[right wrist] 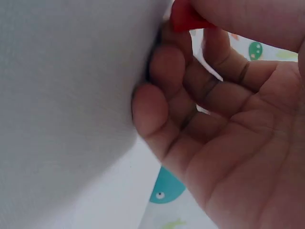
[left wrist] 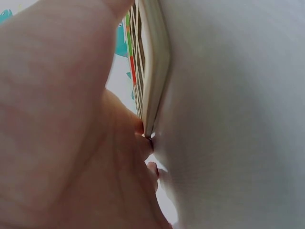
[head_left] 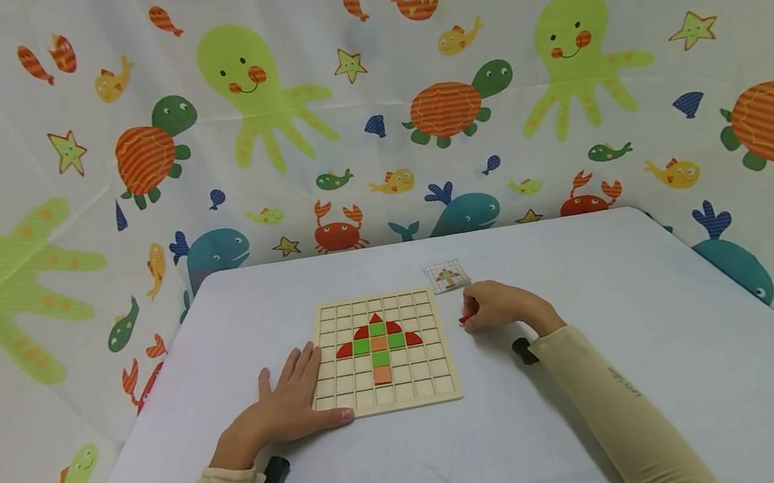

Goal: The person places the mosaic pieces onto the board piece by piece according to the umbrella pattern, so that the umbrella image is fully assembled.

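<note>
A wooden grid board [head_left: 348,399] lies on the white table, with red, green and orange tiles [head_left: 380,359] set in its middle squares in an arrow-like shape. My left hand [head_left: 280,404] rests at the board's left side, fingers spread along the edge and thumb at the near left corner. In the left wrist view the board's edge [left wrist: 159,52] passes close by the palm. Right of the board, my right hand [head_left: 496,307] pinches a small red tile [right wrist: 188,16] between thumb and fingers, low over the table. Its other fingers are curled with their tips at the tabletop.
A small pattern card [head_left: 446,276] showing a similar coloured figure on a grid lies behind the board's right corner, near my right hand. The white table [head_left: 664,369] extends to both sides. Behind it hangs a cloth [head_left: 369,98] printed with sea animals.
</note>
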Demonstrator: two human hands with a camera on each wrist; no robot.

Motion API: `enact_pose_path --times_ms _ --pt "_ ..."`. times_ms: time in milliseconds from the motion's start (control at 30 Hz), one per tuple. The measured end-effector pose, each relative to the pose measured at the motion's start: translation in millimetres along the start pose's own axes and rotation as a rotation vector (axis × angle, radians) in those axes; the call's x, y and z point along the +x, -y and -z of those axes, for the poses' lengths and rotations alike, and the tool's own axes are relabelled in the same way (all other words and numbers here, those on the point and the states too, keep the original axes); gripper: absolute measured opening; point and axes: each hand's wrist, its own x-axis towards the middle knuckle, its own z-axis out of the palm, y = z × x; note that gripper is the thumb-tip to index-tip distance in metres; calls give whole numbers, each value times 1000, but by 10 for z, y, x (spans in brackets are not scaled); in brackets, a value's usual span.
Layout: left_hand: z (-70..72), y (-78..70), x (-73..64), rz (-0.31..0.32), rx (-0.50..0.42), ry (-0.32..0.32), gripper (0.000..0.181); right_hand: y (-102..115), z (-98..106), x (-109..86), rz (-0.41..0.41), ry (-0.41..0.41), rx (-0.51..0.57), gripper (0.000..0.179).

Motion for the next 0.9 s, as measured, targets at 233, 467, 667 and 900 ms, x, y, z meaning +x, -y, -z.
enact_pose_path --times_ms 233,467,667,900 --pt "11 -11 -1 2 5 3 131 79 43 -2 9 -30 192 13" --pt "-7 -7 4 4 6 2 132 152 31 -5 118 -134 344 8" --pt "-9 -10 -5 -2 3 5 131 191 20 2 164 -229 372 24" --pt "4 -30 -19 -4 0 2 131 312 -31 5 176 -206 427 31"
